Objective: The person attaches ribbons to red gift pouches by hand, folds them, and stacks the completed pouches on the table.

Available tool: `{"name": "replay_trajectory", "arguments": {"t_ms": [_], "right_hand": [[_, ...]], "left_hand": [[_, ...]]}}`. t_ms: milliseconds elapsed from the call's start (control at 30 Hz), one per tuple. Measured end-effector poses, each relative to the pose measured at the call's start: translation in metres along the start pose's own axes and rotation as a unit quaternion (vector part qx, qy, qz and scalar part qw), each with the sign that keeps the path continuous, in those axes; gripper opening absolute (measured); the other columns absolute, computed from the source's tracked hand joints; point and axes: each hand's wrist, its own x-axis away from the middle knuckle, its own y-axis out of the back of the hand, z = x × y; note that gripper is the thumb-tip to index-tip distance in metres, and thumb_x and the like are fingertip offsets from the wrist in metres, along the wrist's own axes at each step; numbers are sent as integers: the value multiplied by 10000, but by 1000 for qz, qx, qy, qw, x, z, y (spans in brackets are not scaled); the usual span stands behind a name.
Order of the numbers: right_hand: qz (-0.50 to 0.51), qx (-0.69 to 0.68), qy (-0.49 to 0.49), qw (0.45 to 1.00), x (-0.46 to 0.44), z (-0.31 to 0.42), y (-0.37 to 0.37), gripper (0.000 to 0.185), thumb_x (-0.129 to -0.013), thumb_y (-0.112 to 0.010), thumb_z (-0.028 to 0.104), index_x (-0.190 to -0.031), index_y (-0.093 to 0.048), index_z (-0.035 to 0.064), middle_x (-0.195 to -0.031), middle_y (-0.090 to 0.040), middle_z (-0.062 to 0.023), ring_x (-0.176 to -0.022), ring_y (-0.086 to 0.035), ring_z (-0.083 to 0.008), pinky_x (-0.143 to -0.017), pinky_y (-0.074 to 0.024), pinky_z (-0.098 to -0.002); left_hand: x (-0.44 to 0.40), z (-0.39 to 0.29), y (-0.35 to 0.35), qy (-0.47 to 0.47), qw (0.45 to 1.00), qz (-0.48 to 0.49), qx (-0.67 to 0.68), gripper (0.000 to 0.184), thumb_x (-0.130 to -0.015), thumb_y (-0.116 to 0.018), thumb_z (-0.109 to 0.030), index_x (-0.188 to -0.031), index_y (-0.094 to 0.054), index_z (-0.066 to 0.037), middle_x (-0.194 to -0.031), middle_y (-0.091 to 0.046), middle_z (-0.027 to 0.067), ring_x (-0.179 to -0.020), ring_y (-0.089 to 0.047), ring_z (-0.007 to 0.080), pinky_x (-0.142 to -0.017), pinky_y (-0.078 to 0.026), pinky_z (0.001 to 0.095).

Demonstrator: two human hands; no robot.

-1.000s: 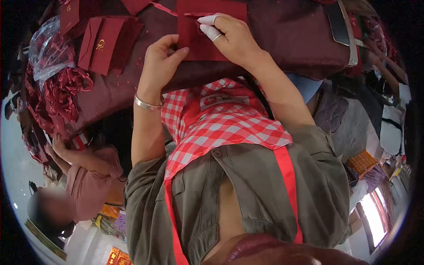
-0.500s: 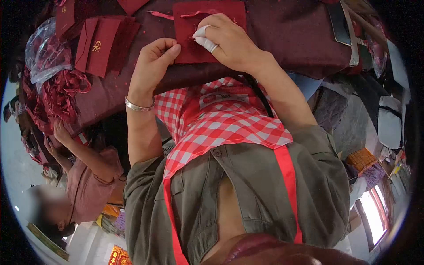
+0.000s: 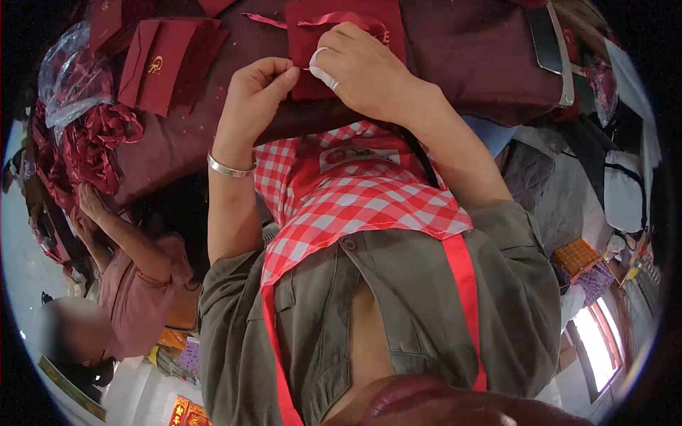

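Observation:
A dark red rectangular piece point(image 3: 387, 53), like the folded envelopes nearby, lies in front of me with a pinkish-red ribbon point(image 3: 266, 20) across its upper part. My left hand point(image 3: 261, 96) is closed in a pinch at the piece's left edge. My right hand point(image 3: 366, 74) is curled over its middle, with white wraps point(image 3: 323, 71) on its fingers. A thin, pale strand point(image 3: 305, 69) seems to run between the fingertips of both hands. The right fingertips are partly hidden by the hand itself.
Stacked red envelopes with gold marks point(image 3: 167, 67) lie to the left, beside crumpled clear plastic point(image 3: 74, 74) and a heap of red ribbon point(image 3: 99, 145). A dark phone-like object point(image 3: 543, 39) lies at the right. Another person's hands point(image 3: 89, 206) are at the table's left edge.
My left hand has shifted slightly right, its pinch closer to my right fingers, and the strand between them now shows. The view has moved a little.

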Motion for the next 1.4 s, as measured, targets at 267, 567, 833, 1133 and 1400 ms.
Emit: {"name": "replay_trajectory", "arguments": {"t_ms": [267, 567, 833, 1133, 1400], "right_hand": [[109, 43, -48, 992, -11, 12, 13, 98, -770, -578, 86, -844, -602, 27, -879, -573, -98, -885, -530, -260, -823, -445, -361], [222, 197, -13, 955, -27, 31, 17, 135, -768, -566, 118, -837, -642, 30, -873, -618, -82, -909, -569, -246, -802, -449, -368], [285, 203, -28, 936, -38, 36, 26, 144, -766, -597, 164, -826, -670, 55, -855, -630, -86, -893, -579, -245, -818, -459, -403], [20, 135, 0, 991, -2, 15, 10, 133, -767, -636, 165, -854, -642, 64, -858, -590, -80, -866, -566, -263, -781, -464, -373], [-105, 19, -3, 994, 16, -4, 1, 125, -755, -691, 130, -815, -627, 40, -841, -588, -69, -844, -567, -261, -746, -471, -367]], "left_hand": [[2, 8, -12, -31, 999, -39, 3, 166, -874, -609, -40, -1026, -631, 23, -798, -605, -24, -680, -495, 24, -589, -406, 178], [5, 8, -9, -52, 999, -2, 1, 190, -853, -579, 12, -1037, -620, 35, -832, -646, 22, -710, -553, 64, -638, -456, 206], [8, 4, -24, -82, 984, -50, -147, 160, -834, -568, 22, -981, -622, 53, -821, -673, 69, -738, -618, 106, -680, -493, 240], [10, 7, -8, -25, 994, 20, 104, 216, -835, -579, 18, -1048, -611, 39, -895, -646, 40, -766, -577, 80, -707, -475, 216], [-1, 8, -24, -233, 932, -121, -250, 198, -745, -671, -26, -943, -665, -40, -819, -607, 71, -680, -584, 168, -611, -460, 271]]}}
